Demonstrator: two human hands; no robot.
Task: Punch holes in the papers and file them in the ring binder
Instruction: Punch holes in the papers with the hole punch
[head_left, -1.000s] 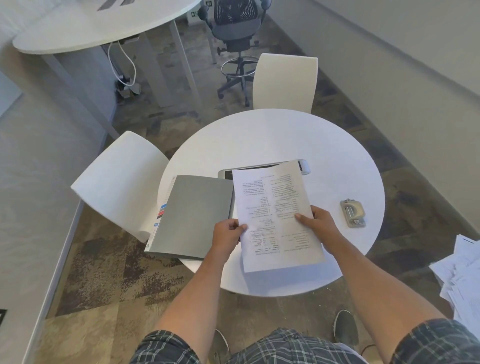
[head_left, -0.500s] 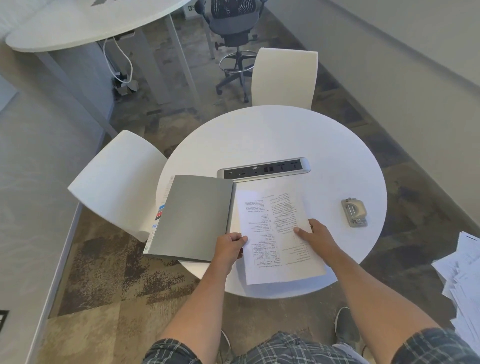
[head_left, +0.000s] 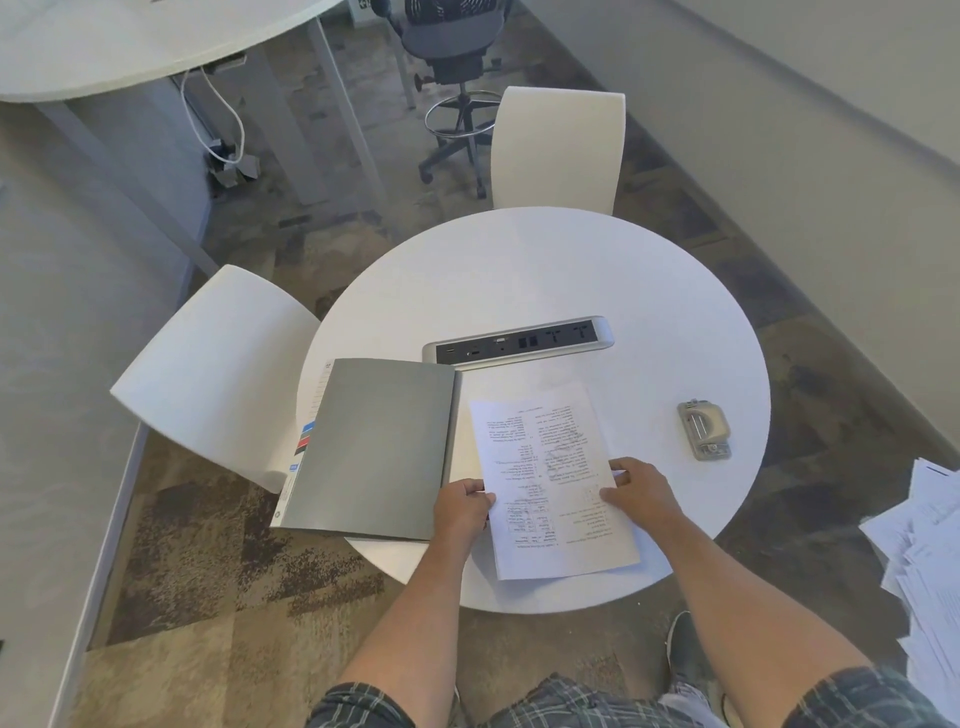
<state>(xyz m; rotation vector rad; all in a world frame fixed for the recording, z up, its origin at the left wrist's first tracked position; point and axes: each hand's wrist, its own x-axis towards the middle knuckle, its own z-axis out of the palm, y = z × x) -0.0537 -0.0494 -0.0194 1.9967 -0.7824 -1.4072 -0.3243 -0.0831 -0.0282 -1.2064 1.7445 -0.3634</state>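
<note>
Papers (both hands gripping) overhang table edge.

Bare forearms, plaid grey-checked shorts and a dark shoe.

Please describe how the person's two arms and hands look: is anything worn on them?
Both forearms are bare, with no sleeves in view. The left hand and right hand wear no gloves; no watch, ring or bracelet is visible. Plaid shorts show below.
</note>
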